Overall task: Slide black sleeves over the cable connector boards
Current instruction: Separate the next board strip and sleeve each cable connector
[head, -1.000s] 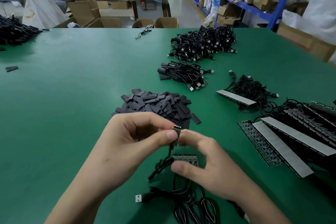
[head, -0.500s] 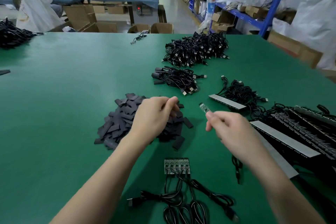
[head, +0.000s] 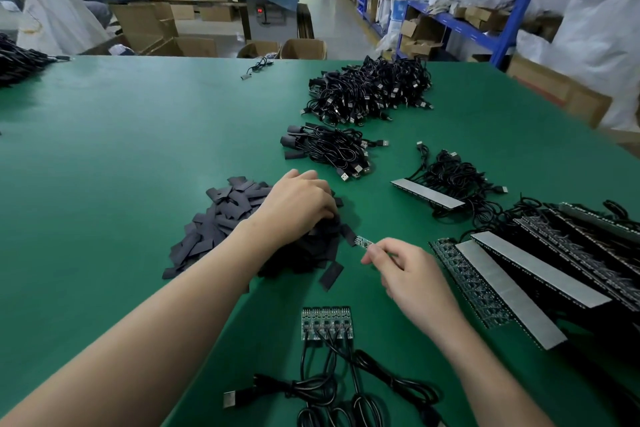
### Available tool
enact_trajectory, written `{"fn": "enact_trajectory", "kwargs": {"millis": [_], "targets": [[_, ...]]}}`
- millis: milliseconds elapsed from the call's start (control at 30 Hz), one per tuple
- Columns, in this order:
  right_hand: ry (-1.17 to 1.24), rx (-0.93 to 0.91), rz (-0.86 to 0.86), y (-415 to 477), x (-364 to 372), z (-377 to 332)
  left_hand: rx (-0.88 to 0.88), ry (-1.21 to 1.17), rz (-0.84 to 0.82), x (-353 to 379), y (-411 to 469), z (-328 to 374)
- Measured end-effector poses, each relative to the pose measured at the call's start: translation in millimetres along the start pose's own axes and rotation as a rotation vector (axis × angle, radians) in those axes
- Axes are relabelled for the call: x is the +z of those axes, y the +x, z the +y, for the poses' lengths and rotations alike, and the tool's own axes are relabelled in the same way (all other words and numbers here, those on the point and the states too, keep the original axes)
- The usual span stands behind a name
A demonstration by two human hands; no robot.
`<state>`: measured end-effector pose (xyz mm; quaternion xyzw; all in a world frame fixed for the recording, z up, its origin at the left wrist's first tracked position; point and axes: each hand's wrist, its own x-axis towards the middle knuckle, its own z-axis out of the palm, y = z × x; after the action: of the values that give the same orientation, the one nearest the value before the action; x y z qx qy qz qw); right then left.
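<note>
Table point(head: 104, 184), green, takes up most of what I see. On it, at 12 o'clock from the person, lies the sleeve pile point(head: 221, 229), a loose heap of flat black sleeves, w/ cable bundles point(head: 370, 90) beyond it toward 1 o'clock and light bars point(head: 540, 274) stacked at 3 o'clock. Left hand point(head: 298, 204) sits on the pile's right half, fingers curled down into it; fingertips are hidden, so can't tell if it has a sleeve yet. Right hand point(head: 408, 274) pinches the connector board point(head: 363, 242) by its cable end btwn thumb and forefinger, free end aimed at 10 o'clock, just beside the pile's edge. Strip of boards point(head: 327, 322), w/ cables attached, waits at 6 o'clock, unsleeved. To do this step well, IMO: take a single sleeve, not a clump; squeeze its edges so the flat mouth opens; keep the board in line w/ the mouth; feed it straight so parts don't snag; push till the board is covered. Vs. half a sec ago: left hand was at the pile's upper right w/ fingers raised and now presses deeper in. Right hand has dropped lower and nearer, and the board, then held up and apart, now points at the pile's rim.
</note>
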<state>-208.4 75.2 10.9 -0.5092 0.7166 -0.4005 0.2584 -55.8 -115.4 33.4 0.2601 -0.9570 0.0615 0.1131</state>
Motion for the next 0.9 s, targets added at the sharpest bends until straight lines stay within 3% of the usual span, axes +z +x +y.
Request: {"fn": "enact_trajectory", "kwargs": {"millis": [100,200,367,500,667,900], "targets": [[0.102,-0.011,-0.013,-1.3,-0.2,-1.3,-0.009,-0.03,0.116,2.3,-5.0,3.7],[0.194,-0.032,0.009,-3.2,-3.1,-3.1,-0.161,-0.331,0.299,-6.5,-17.3,19.3],[0.321,-0.059,0.063,-9.9,-2.1,-8.3,-0.328,-1.03,0.242,-21.3,-58.9,60.9],[0.332,-0.108,-0.053,-14.7,6.5,-16.6,-0.392,-1.307,0.242,-29.3,-88.8,77.0],[0.306,-0.129,-0.118,-18.6,15.8,-26.6,-0.46,-1.302,0.293,-34.8,-119.1,80.9],[0.251,-0.136,-0.097,-24.8,26.3,-37.9,-0.49,-1.017,0.42,-31.6,-141.7,83.4]]}}
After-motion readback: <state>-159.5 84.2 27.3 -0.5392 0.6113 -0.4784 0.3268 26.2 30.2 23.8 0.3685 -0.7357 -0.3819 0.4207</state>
